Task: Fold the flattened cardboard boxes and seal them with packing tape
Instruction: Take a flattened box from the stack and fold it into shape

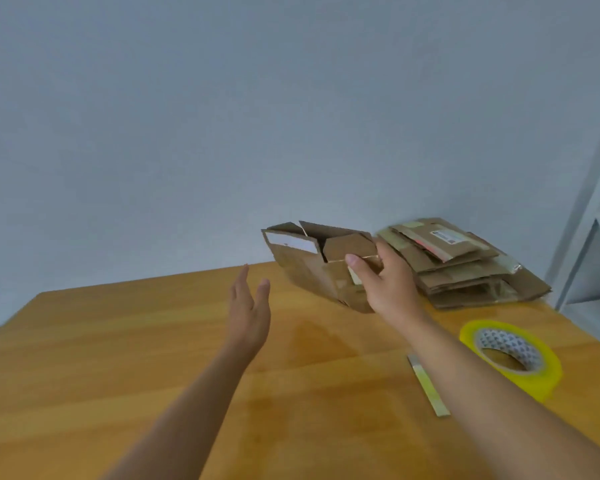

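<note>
Right hand point(388, 282) lifts a cardboard box point(312, 261) above the table point(118, 358)
Its fingers clamp the box's edge; left hand point(248, 315) spread open, empty; box seemingly half-folded, blurred.

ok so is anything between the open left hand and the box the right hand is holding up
Nothing visible. The left hand is open beside the cardboard box in the right hand, with only bare table beneath the gap.

Warm honey-orange wood grain is seen all over the table point(118, 358). Plain kraft brown is worn by the half-opened box point(312, 268) at centre, broken up by a white label patch on its left face. Same brown for the flat stack point(465, 271) at right, plus a white sticker. The tape roll point(513, 358), lower right, is bright yellow, its core printed white with grey speckles. The wall point(222, 116) is painted pale blue-grey.
</note>
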The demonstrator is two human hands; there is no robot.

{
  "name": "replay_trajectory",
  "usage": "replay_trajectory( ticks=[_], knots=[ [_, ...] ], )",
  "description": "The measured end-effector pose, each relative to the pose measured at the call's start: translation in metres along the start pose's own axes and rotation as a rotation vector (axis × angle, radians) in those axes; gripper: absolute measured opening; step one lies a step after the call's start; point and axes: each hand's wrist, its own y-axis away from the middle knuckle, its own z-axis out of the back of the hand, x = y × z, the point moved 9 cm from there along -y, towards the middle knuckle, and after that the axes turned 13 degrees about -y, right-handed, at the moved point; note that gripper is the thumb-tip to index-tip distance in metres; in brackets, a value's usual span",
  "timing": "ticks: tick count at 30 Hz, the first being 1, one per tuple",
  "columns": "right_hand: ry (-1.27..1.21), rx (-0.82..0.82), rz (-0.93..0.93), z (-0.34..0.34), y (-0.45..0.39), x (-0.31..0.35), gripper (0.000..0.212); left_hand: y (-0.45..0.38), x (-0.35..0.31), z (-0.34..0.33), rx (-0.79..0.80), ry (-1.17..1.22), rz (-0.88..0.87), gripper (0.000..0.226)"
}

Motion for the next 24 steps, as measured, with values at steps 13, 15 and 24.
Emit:
replay_trajectory(
  ticks=[13,15,24],
  knots=[
    [-0.453,0.268,-0.239,-0.119,0.072,-0.04,0.048,0.075,0.064,0.106,-0.003,0.322,0.086,0.026],
    [-0.309,0.22,-0.19,-0.125,0.07,-0.044,0.054,0.079,0.067,0.108,-0.067,0.317,0.058,0.022],
    [-0.439,0.229,-0.019,-0.135,0.08,-0.05,0.055,0.081,0.068,0.069,-0.189,0.271,-0.086,0.065]
  ],
)
